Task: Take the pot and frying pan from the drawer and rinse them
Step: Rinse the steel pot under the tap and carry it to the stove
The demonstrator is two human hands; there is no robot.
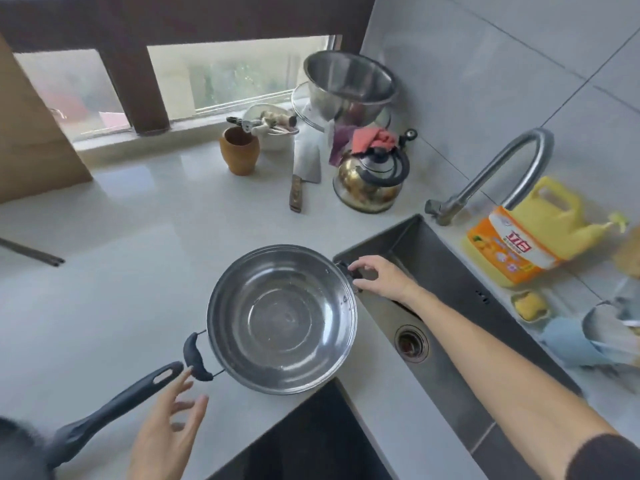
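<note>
The pot (282,318) sits on the bench (121,265), just left of the sink (446,306). Its 2 handles line up from near-left to far-right. The right hand (379,277) pinches the far handle, the one by the sink. The left hand (169,424) is spread, holding nothing, just below the near handle. The pan (104,410) lies beside it.

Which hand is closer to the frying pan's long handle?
Left. The left hand hovers open just beside the frying pan handle, not touching it. The right hand is far across the pot, holding its side handle.
</note>
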